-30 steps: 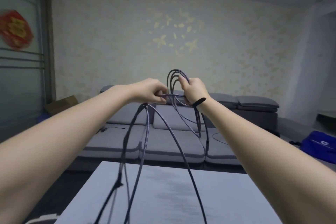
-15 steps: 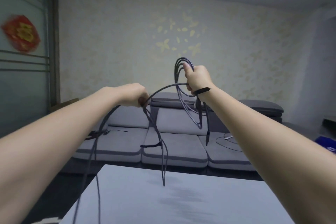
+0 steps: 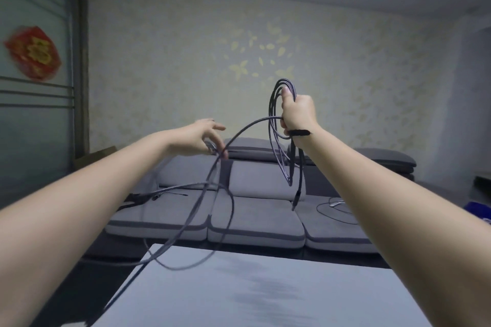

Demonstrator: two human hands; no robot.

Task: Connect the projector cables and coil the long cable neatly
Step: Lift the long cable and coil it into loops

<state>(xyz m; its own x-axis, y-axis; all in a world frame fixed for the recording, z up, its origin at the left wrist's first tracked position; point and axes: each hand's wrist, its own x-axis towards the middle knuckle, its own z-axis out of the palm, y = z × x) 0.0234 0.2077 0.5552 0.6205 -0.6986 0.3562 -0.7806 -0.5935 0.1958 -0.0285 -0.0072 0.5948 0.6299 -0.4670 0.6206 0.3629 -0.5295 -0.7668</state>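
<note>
The right hand point(image 3: 297, 111) has its grip clenched around the coiled cable point(image 3: 277, 125). The left hand point(image 3: 198, 138) is released, fingers spread, touching the loose strand above the worktop point(image 3: 265, 295).

Light: dim, cool, bluish; source unseen.
Wall point(image 3: 265, 61): a pale patch near the middle, darker toward the corners.
Blur: red ornament point(image 3: 33, 53) smeared; cable point(image 3: 191, 220) soft.
Edges: wide-angle bending; forearms swell large.
Table point(image 3: 265, 295): faint dull sheen.

dark grey cable point(image 3: 245, 132), grey sofa point(image 3: 255, 220), leaf-patterned wall point(image 3: 186, 61)
</note>
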